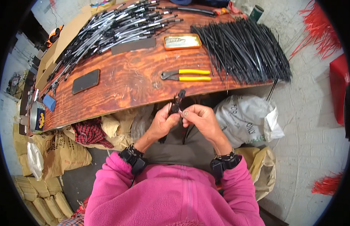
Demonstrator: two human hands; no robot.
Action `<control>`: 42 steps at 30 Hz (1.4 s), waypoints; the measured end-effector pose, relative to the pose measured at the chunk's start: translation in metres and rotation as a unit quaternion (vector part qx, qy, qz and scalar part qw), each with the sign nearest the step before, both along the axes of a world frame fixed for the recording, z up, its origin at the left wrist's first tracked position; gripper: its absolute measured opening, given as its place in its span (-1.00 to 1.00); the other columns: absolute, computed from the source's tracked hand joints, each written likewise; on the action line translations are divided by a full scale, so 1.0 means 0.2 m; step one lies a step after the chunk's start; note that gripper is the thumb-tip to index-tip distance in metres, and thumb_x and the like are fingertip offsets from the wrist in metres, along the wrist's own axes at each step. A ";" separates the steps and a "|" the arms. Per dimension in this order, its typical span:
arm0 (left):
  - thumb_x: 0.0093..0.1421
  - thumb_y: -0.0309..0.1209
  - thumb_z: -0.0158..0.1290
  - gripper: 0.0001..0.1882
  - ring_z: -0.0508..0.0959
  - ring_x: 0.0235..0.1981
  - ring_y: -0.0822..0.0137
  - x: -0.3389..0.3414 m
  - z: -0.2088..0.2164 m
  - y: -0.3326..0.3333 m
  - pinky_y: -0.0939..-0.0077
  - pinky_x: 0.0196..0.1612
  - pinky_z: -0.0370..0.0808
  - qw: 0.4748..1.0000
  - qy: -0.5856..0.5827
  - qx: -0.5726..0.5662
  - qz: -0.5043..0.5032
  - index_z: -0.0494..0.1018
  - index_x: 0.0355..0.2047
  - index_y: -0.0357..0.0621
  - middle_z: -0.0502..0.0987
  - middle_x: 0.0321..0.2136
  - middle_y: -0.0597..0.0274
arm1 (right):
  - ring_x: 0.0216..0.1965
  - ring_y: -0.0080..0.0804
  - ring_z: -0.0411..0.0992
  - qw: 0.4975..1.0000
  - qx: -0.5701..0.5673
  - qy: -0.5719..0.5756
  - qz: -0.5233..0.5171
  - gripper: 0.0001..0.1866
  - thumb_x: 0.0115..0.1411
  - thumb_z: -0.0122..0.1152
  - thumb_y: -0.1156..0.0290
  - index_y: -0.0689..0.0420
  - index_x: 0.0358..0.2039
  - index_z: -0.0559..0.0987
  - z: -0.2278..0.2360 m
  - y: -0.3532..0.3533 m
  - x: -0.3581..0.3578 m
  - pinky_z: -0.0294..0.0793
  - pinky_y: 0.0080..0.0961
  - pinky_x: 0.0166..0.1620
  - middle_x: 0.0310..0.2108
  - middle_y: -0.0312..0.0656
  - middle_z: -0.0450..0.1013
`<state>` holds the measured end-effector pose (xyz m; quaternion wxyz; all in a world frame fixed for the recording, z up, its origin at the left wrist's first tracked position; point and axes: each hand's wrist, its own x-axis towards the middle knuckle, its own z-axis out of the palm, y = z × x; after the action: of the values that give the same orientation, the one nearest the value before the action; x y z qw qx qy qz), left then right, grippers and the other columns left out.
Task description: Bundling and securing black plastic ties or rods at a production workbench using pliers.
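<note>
Just off the table's near edge, above my lap, both hands meet at a bundled black cable-like piece point(175, 108) with a dark knob-like end pointing up. My left hand point(164, 122) is closed round its lower part. From the other side my right hand point(201, 119) pinches at the same piece, thumb against forefinger; any small part between those fingertips is hidden. Beyond the hands, end-cutting pliers with yellow handles point(193, 75) lie on the wooden table point(137, 84), apart from both hands.
Black cable ties or thin strips point(244, 49) are heaped at the right. Grey-and-black cable pieces point(118, 30) pile up at the far left. A shallow orange-rimmed tin point(182, 41), a phone point(85, 81) and a round can point(36, 116) sit on the table. A white sack point(242, 118) stands right.
</note>
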<state>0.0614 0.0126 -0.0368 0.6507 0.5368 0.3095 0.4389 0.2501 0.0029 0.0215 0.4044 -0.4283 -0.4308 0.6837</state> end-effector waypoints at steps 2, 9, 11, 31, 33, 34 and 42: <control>0.34 -0.17 0.03 -0.71 0.28 -0.57 0.62 -0.01 0.01 -0.02 0.70 -0.52 0.23 1.000 0.001 0.010 -0.001 0.34 -0.19 -0.14 0.35 -0.52 0.44 | -0.44 -0.62 0.45 1.000 0.013 0.006 0.014 -0.84 0.27 0.20 0.42 0.28 -0.30 0.56 -0.02 0.00 0.01 0.45 -0.66 -0.32 -0.45 -0.33 0.52; 0.34 -0.20 0.02 -0.69 0.23 -0.56 0.65 0.02 0.07 -0.03 0.75 -0.50 0.20 0.997 -0.058 0.006 -0.046 0.34 -0.09 -0.16 0.32 -0.52 0.50 | -0.38 -0.58 0.46 0.989 0.134 -0.061 0.017 -0.85 0.31 0.11 0.46 0.29 -0.32 0.54 -0.04 -0.04 0.02 0.45 -0.63 -0.28 -0.40 -0.29 0.50; 0.34 -0.19 0.02 -0.64 0.27 -0.56 0.63 0.03 0.10 -0.04 0.72 -0.49 0.24 0.996 -0.078 -0.018 -0.046 0.34 -0.04 -0.20 0.35 -0.49 0.45 | -0.36 -0.55 0.48 0.980 0.169 -0.104 0.022 -0.88 0.30 0.11 0.50 0.29 -0.33 0.52 -0.04 -0.04 0.02 0.47 -0.59 -0.23 -0.40 -0.26 0.51; 0.33 -0.25 0.03 -0.64 0.36 -0.53 0.56 -0.06 0.01 0.00 0.65 -0.42 0.35 0.997 -0.056 -0.011 -0.058 0.36 -0.03 -0.29 0.41 -0.52 0.37 | -0.45 -0.55 0.51 0.924 0.266 -0.240 0.134 -0.86 0.16 0.18 0.45 0.26 -0.41 0.59 0.17 0.11 0.09 0.47 -0.56 -0.37 -0.53 -0.20 0.55; 0.34 -0.24 0.03 -0.64 0.35 -0.54 0.55 -0.08 -0.01 0.01 0.64 -0.42 0.35 0.996 -0.071 -0.014 -0.056 0.36 -0.04 -0.29 0.39 -0.53 0.37 | -0.46 -0.56 0.51 0.924 0.256 -0.245 0.147 -0.86 0.17 0.18 0.43 0.25 -0.41 0.60 0.22 0.20 0.10 0.46 -0.58 -0.37 -0.54 -0.21 0.54; 0.34 -0.23 0.03 -0.63 0.34 -0.54 0.54 -0.08 -0.01 0.01 0.63 -0.43 0.34 0.996 -0.074 -0.014 -0.052 0.36 -0.03 -0.30 0.38 -0.54 0.37 | -0.44 -0.56 0.50 0.923 0.251 -0.267 0.121 -0.86 0.18 0.14 0.47 0.27 -0.36 0.60 0.23 0.28 0.11 0.48 -0.58 -0.35 -0.51 -0.20 0.55; 0.33 -0.18 0.03 -0.57 0.32 -0.57 0.53 -0.15 -0.03 0.04 0.60 -0.46 0.33 0.995 -0.094 -0.010 -0.044 0.35 -0.03 -0.33 0.33 -0.57 0.39 | -0.35 -0.17 0.53 0.695 0.480 -0.534 -0.038 -0.76 0.21 0.04 0.48 0.13 -0.14 0.60 0.24 0.89 0.08 0.53 -0.34 -0.26 -0.34 -0.03 0.52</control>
<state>0.0313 0.0208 -0.0420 0.7010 0.4993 0.2278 0.4554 0.2667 0.1803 0.0696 0.2827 -0.4851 -0.8272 0.0239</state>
